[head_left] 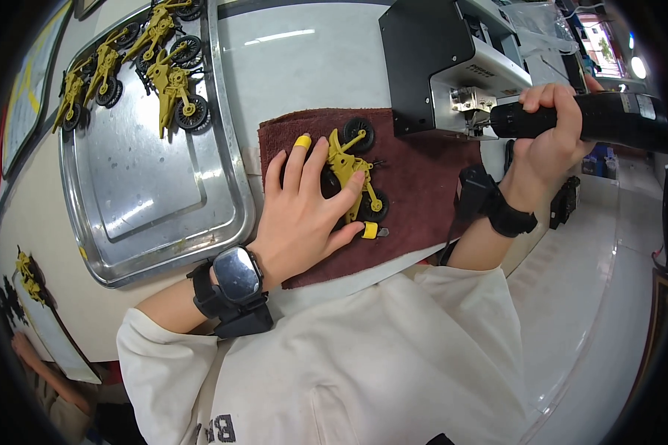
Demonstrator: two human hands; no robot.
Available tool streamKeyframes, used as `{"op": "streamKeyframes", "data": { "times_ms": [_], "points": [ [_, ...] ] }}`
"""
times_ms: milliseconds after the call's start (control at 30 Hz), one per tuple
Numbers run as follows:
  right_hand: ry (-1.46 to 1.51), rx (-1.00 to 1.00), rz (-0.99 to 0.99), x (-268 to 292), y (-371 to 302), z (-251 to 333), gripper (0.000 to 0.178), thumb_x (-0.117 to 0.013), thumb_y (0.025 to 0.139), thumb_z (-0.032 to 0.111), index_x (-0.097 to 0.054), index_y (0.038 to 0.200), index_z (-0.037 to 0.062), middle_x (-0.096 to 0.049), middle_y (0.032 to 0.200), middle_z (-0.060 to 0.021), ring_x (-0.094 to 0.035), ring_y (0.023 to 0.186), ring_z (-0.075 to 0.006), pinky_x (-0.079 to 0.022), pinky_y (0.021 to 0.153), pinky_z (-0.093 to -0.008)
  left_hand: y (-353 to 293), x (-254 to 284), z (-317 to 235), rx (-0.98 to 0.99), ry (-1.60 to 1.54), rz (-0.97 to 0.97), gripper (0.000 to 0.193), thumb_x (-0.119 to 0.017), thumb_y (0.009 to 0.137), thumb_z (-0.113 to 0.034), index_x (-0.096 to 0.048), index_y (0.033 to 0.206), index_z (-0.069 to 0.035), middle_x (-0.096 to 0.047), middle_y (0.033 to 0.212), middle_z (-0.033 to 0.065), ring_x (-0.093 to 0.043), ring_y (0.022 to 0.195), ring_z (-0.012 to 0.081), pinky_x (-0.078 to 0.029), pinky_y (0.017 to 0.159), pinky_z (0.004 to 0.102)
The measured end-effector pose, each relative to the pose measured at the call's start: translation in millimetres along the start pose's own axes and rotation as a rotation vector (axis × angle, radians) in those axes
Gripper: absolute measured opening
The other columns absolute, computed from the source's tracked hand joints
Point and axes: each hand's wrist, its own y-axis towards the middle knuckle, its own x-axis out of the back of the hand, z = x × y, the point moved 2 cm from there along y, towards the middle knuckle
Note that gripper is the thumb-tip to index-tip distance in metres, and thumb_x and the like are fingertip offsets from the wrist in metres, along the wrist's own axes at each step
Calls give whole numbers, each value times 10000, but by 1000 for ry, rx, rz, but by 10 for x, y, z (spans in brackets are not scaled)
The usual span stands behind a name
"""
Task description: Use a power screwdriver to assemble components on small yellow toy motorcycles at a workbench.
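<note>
A yellow toy motorcycle with black wheels lies on its side on a brown cloth. My left hand rests palm down over its left side, fingers spread. One fingertip touches the yellow body; another reaches its upper left edge. Yellow covers wrap two of the fingers, the thumb included. My right hand is wrapped around a black powered screwdriver, held nearly level. Its front end meets the metal fitting on a black and silver box-shaped machine; the exact contact is too small to make out.
A metal tray on the left holds several similar toy motorcycles along its far side. Another yellow toy part lies at the far left, near another person's arm. Clear plastic bags sit behind the machine.
</note>
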Motion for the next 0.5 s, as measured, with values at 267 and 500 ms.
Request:
{"op": "streamKeyframes", "data": {
  "times_ms": [267,500],
  "points": [
    [328,-133,164,3,-596,392,622,-508,779,85,-214,1325,34,-460,614,-75,-453,463,-172,-437,502,-356,-3,13,23,-4,-49,-11,527,-727,694,-401,-585,1149,-177,-342,1330,256,-297,1229,443,-238,1006,534],
    [393,-156,355,-313,-965,435,305,-499,817,56,-270,1004,-17,-530,640,-71,-535,546,-190,-470,669,-316,3,15,30,-12,-46,-23,502,-731,691,-399,-599,1103,-144,-354,1324,256,-314,1224,438,-257,998,534]
  ]
}}
